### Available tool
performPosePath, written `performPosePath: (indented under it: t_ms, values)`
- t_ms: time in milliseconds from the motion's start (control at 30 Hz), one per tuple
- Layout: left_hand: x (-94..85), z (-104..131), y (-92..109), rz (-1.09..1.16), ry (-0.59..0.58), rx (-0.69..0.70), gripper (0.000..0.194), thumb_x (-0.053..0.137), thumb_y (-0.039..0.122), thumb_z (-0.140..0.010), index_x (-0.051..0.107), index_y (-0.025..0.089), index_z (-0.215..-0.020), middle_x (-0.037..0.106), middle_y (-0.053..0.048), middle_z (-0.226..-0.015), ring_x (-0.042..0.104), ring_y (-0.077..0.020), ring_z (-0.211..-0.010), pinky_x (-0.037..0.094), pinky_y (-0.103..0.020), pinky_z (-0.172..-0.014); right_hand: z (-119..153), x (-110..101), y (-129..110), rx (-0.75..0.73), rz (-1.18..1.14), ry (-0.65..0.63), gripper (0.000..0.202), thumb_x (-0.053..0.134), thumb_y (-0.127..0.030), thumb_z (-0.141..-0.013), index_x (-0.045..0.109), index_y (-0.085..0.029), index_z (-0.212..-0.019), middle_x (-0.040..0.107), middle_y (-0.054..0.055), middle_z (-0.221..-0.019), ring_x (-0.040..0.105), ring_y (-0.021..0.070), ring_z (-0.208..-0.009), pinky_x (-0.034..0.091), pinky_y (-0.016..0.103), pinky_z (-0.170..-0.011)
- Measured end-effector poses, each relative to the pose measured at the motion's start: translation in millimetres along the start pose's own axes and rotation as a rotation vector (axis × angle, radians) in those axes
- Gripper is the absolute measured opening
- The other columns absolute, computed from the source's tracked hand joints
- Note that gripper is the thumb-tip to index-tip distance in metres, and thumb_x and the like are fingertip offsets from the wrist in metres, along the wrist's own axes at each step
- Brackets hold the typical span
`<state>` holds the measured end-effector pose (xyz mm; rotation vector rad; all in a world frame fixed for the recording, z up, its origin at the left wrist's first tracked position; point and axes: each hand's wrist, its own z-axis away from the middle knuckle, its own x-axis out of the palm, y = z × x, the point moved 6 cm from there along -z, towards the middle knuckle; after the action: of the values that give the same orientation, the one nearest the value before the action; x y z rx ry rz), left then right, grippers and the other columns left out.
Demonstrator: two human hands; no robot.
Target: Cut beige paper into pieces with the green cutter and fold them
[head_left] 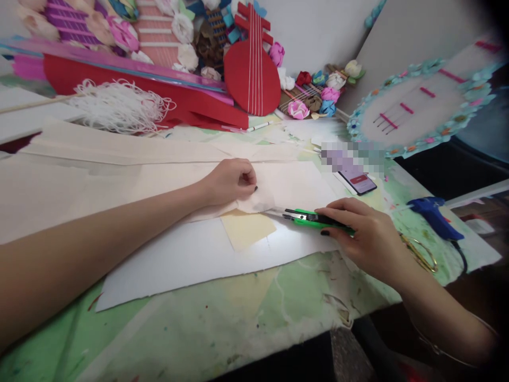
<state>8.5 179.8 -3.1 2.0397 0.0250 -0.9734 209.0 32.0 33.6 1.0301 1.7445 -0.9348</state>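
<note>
Nearest me, the green-stained worktop carries a white board with a pale yellow patch on it. In my right hand I'm gripping a green utility knife, its blade out and pointing left, at the edge of the cream sheet. That sheet lies across the back of the board; my left hand is closed, fingers curled in, pinching it where it puckers. I judge this to be a slitting or trimming step. A clean next stroke calls for the sheet held taut, the blade low and my left fingers out of its path.

To the right sit a blue glue gun and, farther up, a phone. Beyond the sheet, I see tangled white string at left, then a red lute shape among paper flowers, a flower-edged panel at right, and the pale wall.
</note>
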Motion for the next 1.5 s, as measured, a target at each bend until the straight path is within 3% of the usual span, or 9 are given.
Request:
performPosePath:
  t_ms: [400,600,767,1033,1300,1500]
  values:
    - [-0.9,1,0,0.066,0.031,-0.019,0.007,0.060,0.022,-0.071,0.063,0.015,-0.071,0.063,-0.002,-0.081,0.057,-0.0123,-0.071,0.045,-0.024,-0.065,-20,12,-4,0.001,-0.018,-0.012,0.030,0.053,-0.010,-0.083,0.072,-0.020,-0.103,0.069,0.011,-0.103,0.065,0.0239,-0.089,0.055,0.038,-0.077]
    - [-3.8,2,-1,0.109,0.053,-0.031,0.005,0.060,0.019,-0.072,0.063,0.015,-0.072,0.064,-0.002,-0.082,0.054,-0.0099,-0.065,0.043,-0.024,-0.061,-21,10,7,0.014,-0.005,0.017,0.029,0.053,-0.010,-0.081,0.072,-0.016,-0.102,0.070,0.012,-0.102,0.066,0.0257,-0.090,0.055,0.040,-0.079]
    - [-7.2,3,2,0.154,0.091,-0.004,0.003,0.060,0.015,-0.073,0.061,0.015,-0.070,0.065,-0.004,-0.087,0.059,-0.0122,-0.074,0.045,-0.025,-0.065,-20,10,13,0.054,-0.017,0.008,0.030,0.054,-0.010,-0.080,0.072,-0.019,-0.102,0.070,0.011,-0.103,0.066,0.0258,-0.091,0.054,0.041,-0.081]
    - [-11.8,5,10,0.203,0.106,0.022,0.006,0.061,0.017,-0.077,0.062,0.014,-0.072,0.065,-0.006,-0.090,0.060,-0.0144,-0.082,0.046,-0.027,-0.069,-28,17,2,0.006,-0.020,0.018,0.029,0.053,-0.010,-0.082,0.072,-0.016,-0.103,0.069,0.011,-0.101,0.064,0.0242,-0.090,0.053,0.037,-0.079]
    - [-11.9,6,5,0.242,0.155,0.008,0.003,0.062,0.015,-0.078,0.064,0.015,-0.075,0.065,-0.003,-0.088,0.054,-0.0097,-0.069,0.042,-0.025,-0.064,-29,18,10,0.032,-0.020,0.056,0.028,0.053,-0.014,-0.083,0.073,-0.016,-0.102,0.069,0.011,-0.100,0.065,0.0252,-0.089,0.054,0.039,-0.078]
    - [-12.9,5,9,0.268,0.155,0.025,0.004,0.062,0.012,-0.078,0.063,0.014,-0.075,0.064,-0.003,-0.087,0.055,-0.0108,-0.075,0.042,-0.025,-0.065,-32,19,6,0.020,-0.031,0.080,0.029,0.054,-0.011,-0.082,0.073,-0.015,-0.103,0.069,0.011,-0.100,0.065,0.0255,-0.090,0.054,0.039,-0.079]
